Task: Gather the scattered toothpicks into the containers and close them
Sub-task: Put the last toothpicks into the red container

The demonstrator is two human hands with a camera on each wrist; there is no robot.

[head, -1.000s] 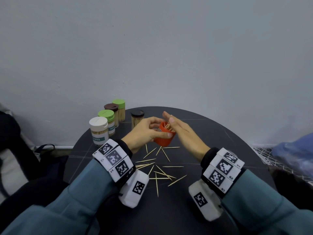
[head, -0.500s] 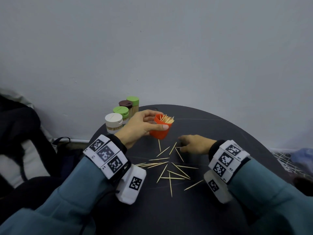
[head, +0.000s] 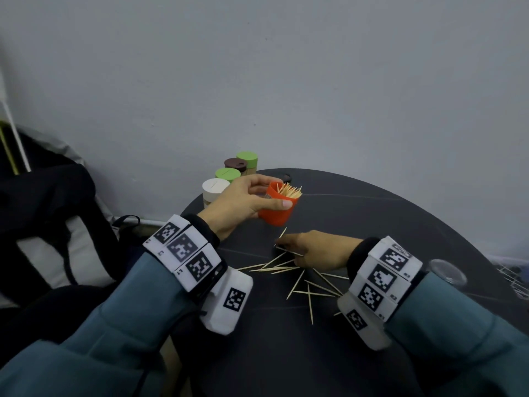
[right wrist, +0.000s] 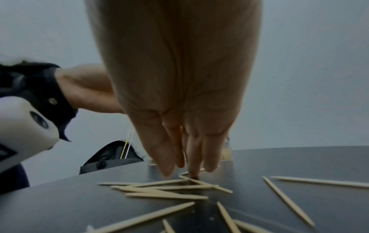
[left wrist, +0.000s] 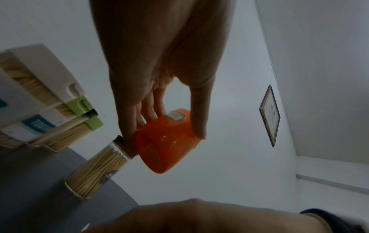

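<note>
The right hand (head: 315, 250) has dropped from the cup (head: 279, 207), held by the left hand (head: 240, 204), and now pinches more toothpicks (head: 289, 269) on the worktop (head: 372, 224).

Glossy orange plastic cup (left wrist: 165, 141), pale wood toothpicks (right wrist: 165, 195), smooth dark tabletop (head: 372, 219).

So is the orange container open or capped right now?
Open. The orange container, held off the table by the left hand, has no lid, and toothpick tips stick out above its rim.

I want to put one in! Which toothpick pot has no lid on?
The orange pot in the left hand. Toothpicks poke out of its open top; the white, green and brown pots have lids on.
</note>
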